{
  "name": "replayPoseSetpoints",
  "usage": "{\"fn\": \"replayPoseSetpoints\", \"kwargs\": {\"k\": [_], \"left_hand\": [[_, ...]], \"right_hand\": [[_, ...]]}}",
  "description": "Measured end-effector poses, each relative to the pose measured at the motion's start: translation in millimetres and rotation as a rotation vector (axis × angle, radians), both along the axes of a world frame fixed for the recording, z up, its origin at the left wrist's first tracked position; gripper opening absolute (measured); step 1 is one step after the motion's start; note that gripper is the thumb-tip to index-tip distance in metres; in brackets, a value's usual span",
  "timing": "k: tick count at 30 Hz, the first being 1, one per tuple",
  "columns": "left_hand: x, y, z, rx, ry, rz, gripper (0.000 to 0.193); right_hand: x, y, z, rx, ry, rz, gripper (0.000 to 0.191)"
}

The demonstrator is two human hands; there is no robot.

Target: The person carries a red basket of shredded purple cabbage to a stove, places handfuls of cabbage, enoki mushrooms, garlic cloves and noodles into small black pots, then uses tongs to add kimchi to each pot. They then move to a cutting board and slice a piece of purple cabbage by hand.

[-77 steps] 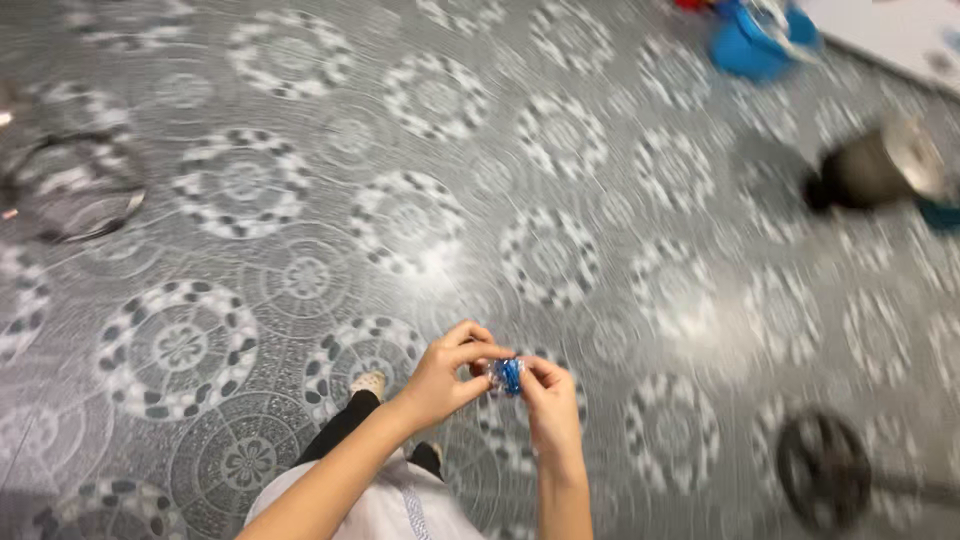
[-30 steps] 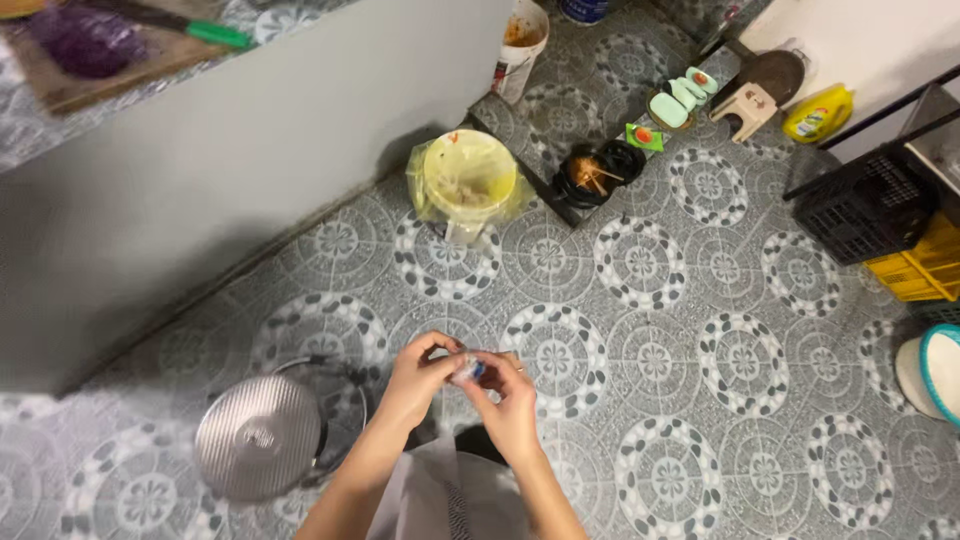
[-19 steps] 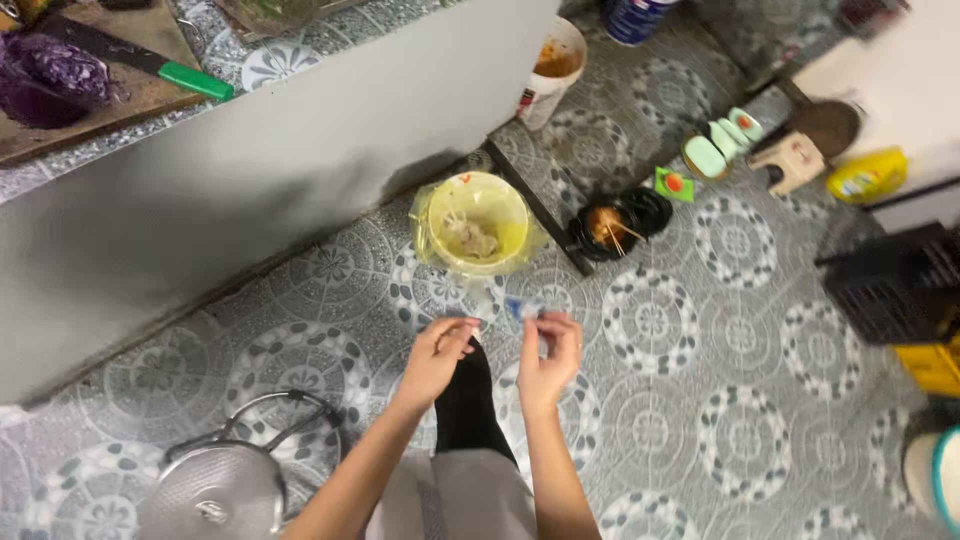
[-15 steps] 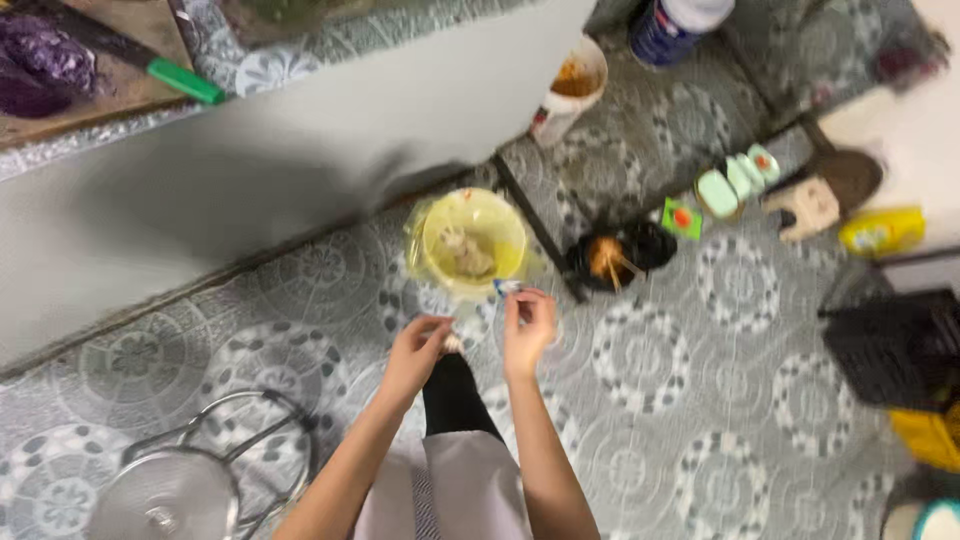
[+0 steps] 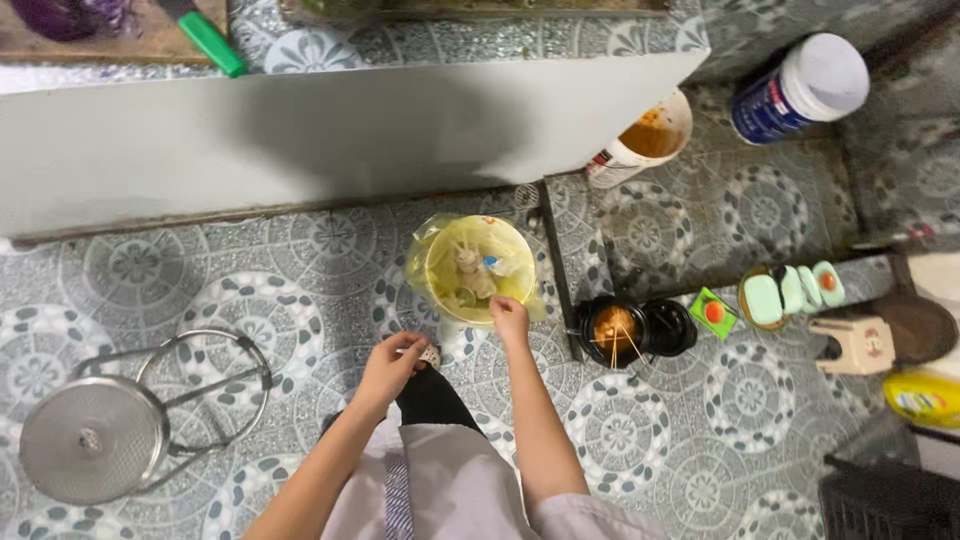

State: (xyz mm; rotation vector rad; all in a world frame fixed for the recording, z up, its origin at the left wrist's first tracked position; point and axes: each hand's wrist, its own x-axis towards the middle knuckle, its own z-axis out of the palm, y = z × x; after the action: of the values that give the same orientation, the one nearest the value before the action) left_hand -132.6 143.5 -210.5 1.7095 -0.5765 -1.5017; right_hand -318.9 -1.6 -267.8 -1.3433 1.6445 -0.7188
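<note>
While the floor (image 5: 300, 290) shows grey tiles with round patterns, a shiny steel lid (image 5: 93, 438) lies far left beside a wire stand (image 5: 205, 375). Left hand (image 5: 390, 362) is loosely curled, holding nothing I can see. Right hand (image 5: 510, 315), fingers pinched, hangs at the rim of the bin (image 5: 478, 270), a round pail lined with yellow plastic and holding scraps. Further right stand a black pot (image 5: 615, 330) with sticks and a blue jar (image 5: 800, 88).

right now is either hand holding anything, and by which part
Cannot be told: the right hand hangs over the yellow lined bin; the left hand is curled, too small to see a hold.
</note>
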Motion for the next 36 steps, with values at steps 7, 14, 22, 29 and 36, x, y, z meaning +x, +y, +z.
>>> {"fn": "replayPoseSetpoints", "kwargs": {"k": [7,14,22,29,36], "left_hand": [[8.3,-6.5,-2.0,-0.065,0.398,0.242,0.06],[35.7,37.2,57.6,-0.26,1.04,0.597,0.073],[84.5,253.3,136.0,-0.529,0.519,0.816,0.074],[63.9,400.3,142.6,-0.735,-0.369,1.461,0.039],[96.1,558.5,166.2,0.144,-1.295,1.245,0.029]], "right_hand": [[49.0,30.8,19.9,0.189,-0.576,-0.029,0.038],[123.3,144.5,118.1,-0.667,-0.167,0.835,0.065],[209.3,241.3,64.0,-0.499,-0.171,1.188,0.09],[278.9,441.0,46.4,0.093,-0.433,1.602,0.11],[372.5,598.5,164.5,-0.5,-0.668,2.014,0.106]]}}
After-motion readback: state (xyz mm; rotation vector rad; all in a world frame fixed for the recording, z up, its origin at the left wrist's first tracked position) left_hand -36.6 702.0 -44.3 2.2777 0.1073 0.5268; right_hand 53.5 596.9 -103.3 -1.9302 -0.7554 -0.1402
